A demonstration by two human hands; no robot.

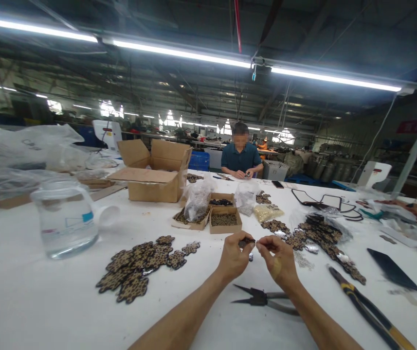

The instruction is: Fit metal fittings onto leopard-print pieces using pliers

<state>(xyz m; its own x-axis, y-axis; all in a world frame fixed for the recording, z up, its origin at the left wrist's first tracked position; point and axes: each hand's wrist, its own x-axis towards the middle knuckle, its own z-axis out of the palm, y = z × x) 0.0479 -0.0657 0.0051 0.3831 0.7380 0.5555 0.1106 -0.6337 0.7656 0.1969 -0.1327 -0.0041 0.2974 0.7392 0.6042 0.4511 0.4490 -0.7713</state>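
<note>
My left hand (235,254) is closed on a small dark leopard-print patch (245,242), mostly covered by the fingers. My right hand (278,258) is pinched at the patch's edge, its fingertips close to the left ones; what they hold is too small to name. Below the hands lie long-nosed pliers (258,296), jaws apart and pointing left, one handle partly behind my right forearm. A pile of bear-shaped leopard-print patches (135,265) spreads out on the left. More such patches (319,232) lie to the right, some with silvery pieces.
Small cardboard trays of metal bits (226,219) stand ahead, near a large open carton (153,182). A water jug (65,218) is at left. Yellow-handled pliers (369,306) and a dark flat rectangle (393,268) lie at right. A person (241,153) works across the white table (65,306).
</note>
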